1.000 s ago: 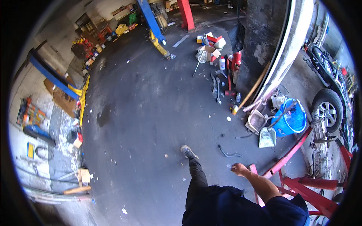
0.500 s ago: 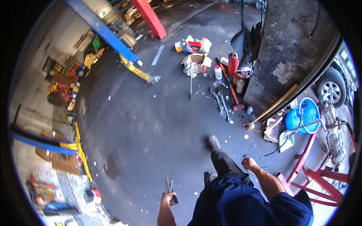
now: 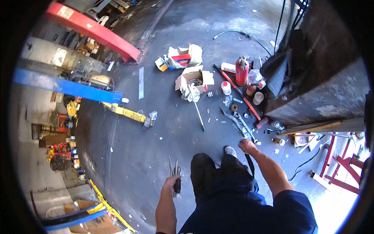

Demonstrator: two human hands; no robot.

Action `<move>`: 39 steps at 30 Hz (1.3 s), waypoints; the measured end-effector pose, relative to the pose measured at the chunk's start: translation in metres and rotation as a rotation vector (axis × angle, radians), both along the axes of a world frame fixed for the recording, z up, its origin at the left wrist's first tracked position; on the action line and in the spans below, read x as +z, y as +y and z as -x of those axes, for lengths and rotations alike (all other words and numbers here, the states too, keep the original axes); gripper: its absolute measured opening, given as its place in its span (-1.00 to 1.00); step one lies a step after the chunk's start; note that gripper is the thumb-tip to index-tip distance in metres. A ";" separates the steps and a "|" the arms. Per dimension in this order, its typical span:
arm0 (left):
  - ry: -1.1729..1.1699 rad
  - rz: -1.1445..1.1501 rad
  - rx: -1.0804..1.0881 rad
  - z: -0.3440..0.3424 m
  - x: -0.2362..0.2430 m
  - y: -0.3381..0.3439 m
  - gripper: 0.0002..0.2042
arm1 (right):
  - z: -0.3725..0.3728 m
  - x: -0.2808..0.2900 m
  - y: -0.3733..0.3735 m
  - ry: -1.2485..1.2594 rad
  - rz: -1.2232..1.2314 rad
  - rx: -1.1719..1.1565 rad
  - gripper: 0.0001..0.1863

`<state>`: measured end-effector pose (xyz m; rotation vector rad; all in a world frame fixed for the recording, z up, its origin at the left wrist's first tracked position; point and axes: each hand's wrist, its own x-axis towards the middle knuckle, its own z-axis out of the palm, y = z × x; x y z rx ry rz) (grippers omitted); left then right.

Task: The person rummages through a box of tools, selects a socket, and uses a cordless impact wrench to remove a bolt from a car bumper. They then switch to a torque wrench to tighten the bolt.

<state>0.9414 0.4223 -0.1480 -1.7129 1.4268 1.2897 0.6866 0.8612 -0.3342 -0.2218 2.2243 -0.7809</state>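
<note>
Right hand [image 3: 248, 147] now nearer sledgehammer [image 3: 249, 106]

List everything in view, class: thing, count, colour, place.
Sledgehammer: one, red, right of centre
Large fire extinguisher: one, red, beside sledgehammer
Red-capped bottle: one, white, left of sledgehammer
Open cardboard box: one, brown, upper centre
Long metal tools: two, grey, right of centre
Post: one, red, upper left
Beams: two, blue, left side
Wall clutter: uncountable, mixed colours, far left
Hand tools: at least two, dark, lower centre
Left fingers: one set, bare, around hand tools
Right fingers: one set, bare, right of centre
</note>
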 end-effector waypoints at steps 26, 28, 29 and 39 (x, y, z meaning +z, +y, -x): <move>0.014 0.356 -2.163 0.875 -0.507 -0.256 -0.70 | 0.359 -0.380 -0.535 -0.394 -0.001 -0.770 -0.61; 0.000 0.385 -2.222 0.869 -0.509 -0.250 -0.67 | 0.339 -0.353 -0.525 -0.391 -0.039 -0.831 -0.61; 0.045 0.424 -2.274 0.863 -0.505 -0.249 -0.71 | 0.330 -0.337 -0.518 -0.400 -0.064 -0.835 -0.61; -0.026 0.156 -1.906 0.664 -0.294 -0.284 -0.58 | 0.139 -0.051 -0.428 -0.362 -0.098 -0.950 -0.60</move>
